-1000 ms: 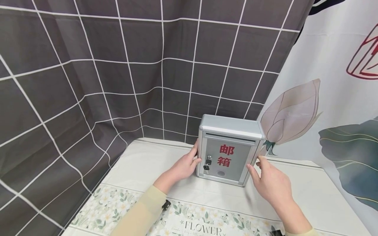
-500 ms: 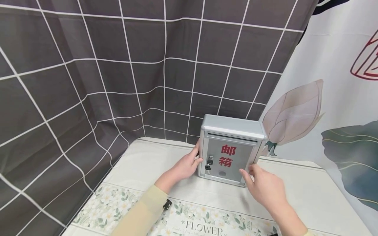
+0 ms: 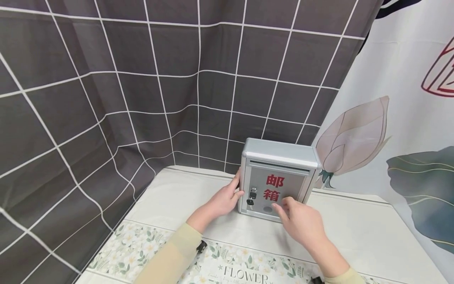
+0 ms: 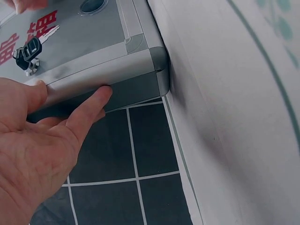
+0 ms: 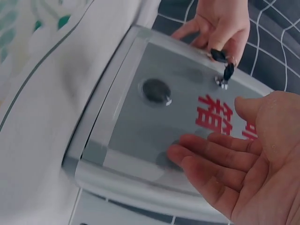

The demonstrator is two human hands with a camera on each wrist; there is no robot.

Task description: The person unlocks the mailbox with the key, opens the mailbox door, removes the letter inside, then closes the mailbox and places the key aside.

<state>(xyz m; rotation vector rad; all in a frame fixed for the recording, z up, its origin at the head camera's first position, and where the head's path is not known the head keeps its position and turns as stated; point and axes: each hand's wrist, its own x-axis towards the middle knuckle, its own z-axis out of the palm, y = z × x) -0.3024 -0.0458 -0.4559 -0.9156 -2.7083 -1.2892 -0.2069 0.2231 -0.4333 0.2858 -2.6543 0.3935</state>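
A grey metal mailbox [image 3: 273, 169] with red characters and a slot near its top stands upright on the table. My left hand [image 3: 225, 198] holds its left edge, thumb at the front frame and fingers along the side, as the left wrist view shows. Two black-headed keys [image 3: 251, 198] hang at the lock on the door's left part; one is in the lock [image 5: 221, 82]. My right hand [image 3: 303, 221] is in front of the door's lower right part, fingers loosely bent and holding nothing. In the right wrist view a round window [image 5: 156, 90] shows low on the door.
The white tablecloth [image 3: 191, 189] has a floral band with the word FLOWER [image 3: 244, 279] along the front. Behind the mailbox hangs a dark curtain [image 3: 170, 90] with a white grid. A white cloth [image 3: 400, 71] with lotus prints hangs at the right.
My right hand has left the mailbox's right edge and moved left across the front of the door toward the keys. My left hand has stayed at the left edge.
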